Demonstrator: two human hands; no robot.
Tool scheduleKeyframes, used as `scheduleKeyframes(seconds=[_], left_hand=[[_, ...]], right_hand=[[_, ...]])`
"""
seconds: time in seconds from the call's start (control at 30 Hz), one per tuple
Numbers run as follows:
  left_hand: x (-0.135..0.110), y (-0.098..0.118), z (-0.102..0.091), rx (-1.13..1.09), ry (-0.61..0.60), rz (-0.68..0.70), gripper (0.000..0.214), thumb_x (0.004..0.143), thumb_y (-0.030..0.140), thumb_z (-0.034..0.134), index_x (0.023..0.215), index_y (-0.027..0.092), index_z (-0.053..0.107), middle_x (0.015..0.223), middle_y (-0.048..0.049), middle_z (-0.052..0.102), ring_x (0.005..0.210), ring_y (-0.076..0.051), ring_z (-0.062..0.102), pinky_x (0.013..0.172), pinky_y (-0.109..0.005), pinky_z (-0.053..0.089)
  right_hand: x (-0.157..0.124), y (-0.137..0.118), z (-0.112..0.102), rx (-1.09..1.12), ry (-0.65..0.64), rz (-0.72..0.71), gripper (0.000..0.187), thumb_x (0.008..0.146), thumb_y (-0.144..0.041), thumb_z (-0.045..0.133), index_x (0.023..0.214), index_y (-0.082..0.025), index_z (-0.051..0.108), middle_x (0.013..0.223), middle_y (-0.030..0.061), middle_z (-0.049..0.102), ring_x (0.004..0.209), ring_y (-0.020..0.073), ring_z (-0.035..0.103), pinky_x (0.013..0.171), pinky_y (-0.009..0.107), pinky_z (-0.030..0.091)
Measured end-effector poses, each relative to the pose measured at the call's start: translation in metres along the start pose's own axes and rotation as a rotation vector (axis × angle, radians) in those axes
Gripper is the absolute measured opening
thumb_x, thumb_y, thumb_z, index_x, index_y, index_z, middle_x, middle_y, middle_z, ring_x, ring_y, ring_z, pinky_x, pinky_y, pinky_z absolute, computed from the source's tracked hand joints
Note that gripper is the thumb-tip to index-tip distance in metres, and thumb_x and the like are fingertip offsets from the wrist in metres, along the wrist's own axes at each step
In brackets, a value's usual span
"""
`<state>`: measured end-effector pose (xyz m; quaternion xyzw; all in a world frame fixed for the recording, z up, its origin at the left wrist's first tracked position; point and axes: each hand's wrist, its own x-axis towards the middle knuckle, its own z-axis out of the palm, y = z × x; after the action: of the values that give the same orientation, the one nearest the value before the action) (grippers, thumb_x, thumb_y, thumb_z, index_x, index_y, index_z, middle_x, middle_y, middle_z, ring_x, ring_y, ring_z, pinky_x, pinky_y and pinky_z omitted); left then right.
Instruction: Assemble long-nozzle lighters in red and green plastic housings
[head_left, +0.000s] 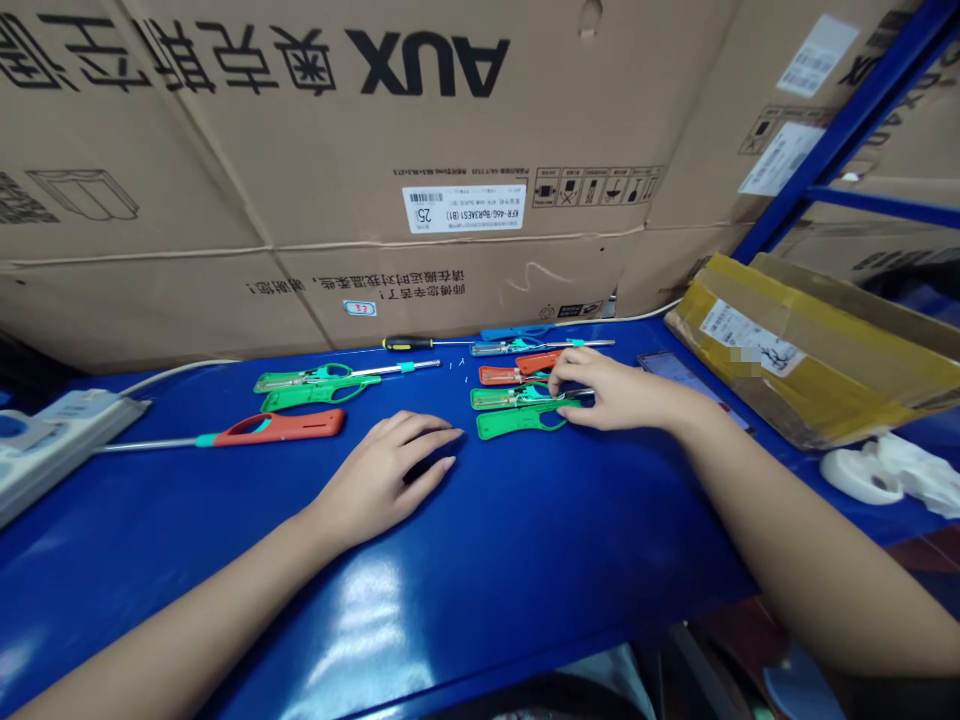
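Our left hand lies open, empty, on the table. Our right hand pinches a green lighter; carton behind reads AUX, upside down.

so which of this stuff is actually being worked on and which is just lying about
In hand: right hand on the green lighter; green shell piece just in front of it; left hand flat on the table.
Lying about: orange lighter, screwdriver, power strip, yellow carton, tape roll.
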<state>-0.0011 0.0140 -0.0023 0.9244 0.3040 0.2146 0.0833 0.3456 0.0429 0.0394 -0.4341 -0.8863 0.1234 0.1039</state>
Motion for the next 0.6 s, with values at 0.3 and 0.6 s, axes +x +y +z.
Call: scheduleKeyframes(seconds=[0.3, 0.6], left_hand=[[-0.002, 0.005, -0.002, 0.021, -0.025, 0.033, 0.034, 0.103, 0.031, 0.053, 0.135, 0.027, 0.062, 0.132, -0.0082, 0.064, 0.121, -0.024, 0.058, 0.103, -0.044, 0.047], [-0.002, 0.022, -0.006, 0.016, -0.039, 0.102, 0.026, 0.101, 0.035, 0.058, 0.123, 0.026, 0.067, 0.118, -0.0045, 0.071, 0.107, -0.021, 0.062, 0.092, -0.037, 0.049]], right_hand=[[-0.002, -0.026, 0.0, 0.071, -0.209, -0.09, 0.014, 0.088, -0.033, 0.07, 0.095, -0.021, 0.071, 0.1, 0.0075, 0.062, 0.103, 0.0257, 0.055, 0.092, 0.039, 0.045], [0.007, -0.087, 0.035, -0.018, -0.175, -0.246, 0.012, 0.098, -0.019, 0.055, 0.094, -0.019, 0.067, 0.097, 0.0059, 0.066, 0.095, 0.0217, 0.058, 0.082, 0.034, 0.047]])
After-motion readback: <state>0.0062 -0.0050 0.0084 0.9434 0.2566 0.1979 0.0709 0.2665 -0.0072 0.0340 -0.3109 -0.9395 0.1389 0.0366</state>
